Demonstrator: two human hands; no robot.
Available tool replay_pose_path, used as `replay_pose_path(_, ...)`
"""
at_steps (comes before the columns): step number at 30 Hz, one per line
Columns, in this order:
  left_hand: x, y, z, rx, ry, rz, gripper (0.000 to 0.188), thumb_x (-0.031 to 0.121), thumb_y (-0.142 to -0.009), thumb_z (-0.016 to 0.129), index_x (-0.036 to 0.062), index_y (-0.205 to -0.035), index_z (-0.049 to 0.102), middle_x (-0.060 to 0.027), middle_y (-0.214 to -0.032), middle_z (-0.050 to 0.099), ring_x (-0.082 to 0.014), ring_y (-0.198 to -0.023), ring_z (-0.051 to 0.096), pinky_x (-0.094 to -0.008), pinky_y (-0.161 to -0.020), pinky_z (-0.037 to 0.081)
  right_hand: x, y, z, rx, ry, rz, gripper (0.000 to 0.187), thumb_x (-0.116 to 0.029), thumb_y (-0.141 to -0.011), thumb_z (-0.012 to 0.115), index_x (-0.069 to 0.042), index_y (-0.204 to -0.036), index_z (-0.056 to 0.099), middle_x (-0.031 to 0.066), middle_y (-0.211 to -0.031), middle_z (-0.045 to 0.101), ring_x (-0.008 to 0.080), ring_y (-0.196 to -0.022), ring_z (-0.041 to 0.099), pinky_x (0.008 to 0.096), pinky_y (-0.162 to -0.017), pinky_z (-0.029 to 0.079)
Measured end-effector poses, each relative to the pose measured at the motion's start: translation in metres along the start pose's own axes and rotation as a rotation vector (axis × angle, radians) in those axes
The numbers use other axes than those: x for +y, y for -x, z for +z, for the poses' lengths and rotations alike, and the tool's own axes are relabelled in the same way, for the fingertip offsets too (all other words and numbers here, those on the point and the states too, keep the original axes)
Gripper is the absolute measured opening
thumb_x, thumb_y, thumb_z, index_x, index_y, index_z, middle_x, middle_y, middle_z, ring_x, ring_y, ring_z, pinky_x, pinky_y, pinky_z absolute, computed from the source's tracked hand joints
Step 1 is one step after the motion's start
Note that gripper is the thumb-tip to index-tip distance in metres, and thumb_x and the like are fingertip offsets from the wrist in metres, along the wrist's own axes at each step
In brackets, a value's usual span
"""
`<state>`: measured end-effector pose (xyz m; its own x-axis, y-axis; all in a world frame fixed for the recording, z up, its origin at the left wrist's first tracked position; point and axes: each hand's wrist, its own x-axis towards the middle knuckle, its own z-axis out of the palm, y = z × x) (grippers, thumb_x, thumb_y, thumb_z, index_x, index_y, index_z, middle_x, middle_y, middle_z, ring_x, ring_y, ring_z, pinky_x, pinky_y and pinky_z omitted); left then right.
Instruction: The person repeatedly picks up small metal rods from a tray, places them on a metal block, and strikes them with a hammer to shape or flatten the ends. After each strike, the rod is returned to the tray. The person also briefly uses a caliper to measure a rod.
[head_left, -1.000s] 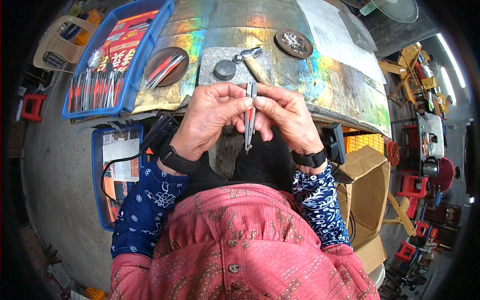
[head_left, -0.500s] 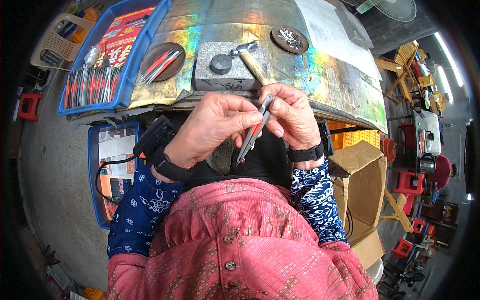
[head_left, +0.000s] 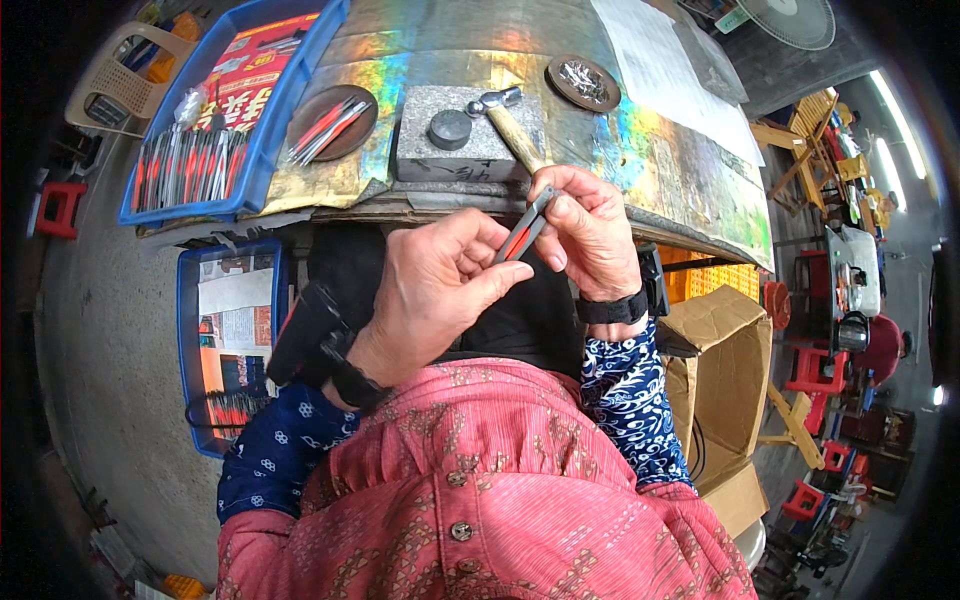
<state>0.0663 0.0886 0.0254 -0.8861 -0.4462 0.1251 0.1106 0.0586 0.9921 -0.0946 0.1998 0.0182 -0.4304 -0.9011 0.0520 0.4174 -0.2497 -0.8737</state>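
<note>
A slender grey metal tool with a red strip along its middle slants between my two hands, in front of the table's near edge. My right hand pinches its upper end between thumb and fingers. My left hand grips the lower end, the thumb lying along it and the fingers curled behind. The lowest tip is hidden by the left hand. Just beyond them on the table, a hammer with a wooden handle rests with its head on a speckled stone block, beside a dark round disc.
A brown dish bears several red and grey slim pieces; another dish holds small shiny parts. At left stands a blue tray with many similar pieces, and a lower blue tray. An open cardboard box sits at right.
My left hand has shifted down and nearer my body, its grip closing over the tool's lower end. The dangling lower part seen before is now covered. My right hand stays nearly in place.
</note>
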Motion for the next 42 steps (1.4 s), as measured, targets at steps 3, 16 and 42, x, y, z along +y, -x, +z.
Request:
replay_pose_path(3,0.001,0.001,0.006,0.076,-0.191,0.067,0.013,0.000,-0.081,0.072,-0.0026,-0.092,0.065,-0.0055,-0.076,0.070,-0.0062,-0.065,0.063,-0.0208,-0.060,0.051,0.001,0.001,0.004,0.029,0.047,-0.014,0.028,-0.017,-0.087,0.071,0.006,-0.099,0.059,0.0064,-0.079,0.060,0.0091,-0.043,0.049,0.0192,-0.038,0.037)
replay_pose_path(16,-0.008,0.000,0.012,0.174,-0.371,0.260,0.014,0.000,-0.082,0.070,-0.0038,-0.094,0.064,-0.0097,-0.077,0.070,-0.0089,-0.067,0.066,-0.0228,-0.060,0.052,0.004,0.001,0.004,0.057,0.009,-0.062,0.020,-0.009,-0.090,0.066,0.006,-0.101,0.060,0.0063,-0.071,0.060,0.0124,-0.046,0.054,0.0227,-0.041,0.043)
replay_pose_path(42,-0.008,-0.008,-0.015,-0.174,0.474,-0.215,0.031,0.019,-0.102,0.048,-0.0070,-0.113,0.060,-0.0128,-0.090,0.068,-0.0162,-0.072,0.068,-0.0254,-0.067,0.057,-0.002,-0.006,-0.010,-0.023,-0.148,-0.072,0.022,-0.014,-0.091,0.066,0.003,-0.103,0.059,0.0068,-0.073,0.060,0.0110,-0.045,0.052,0.0212,-0.040,0.041)
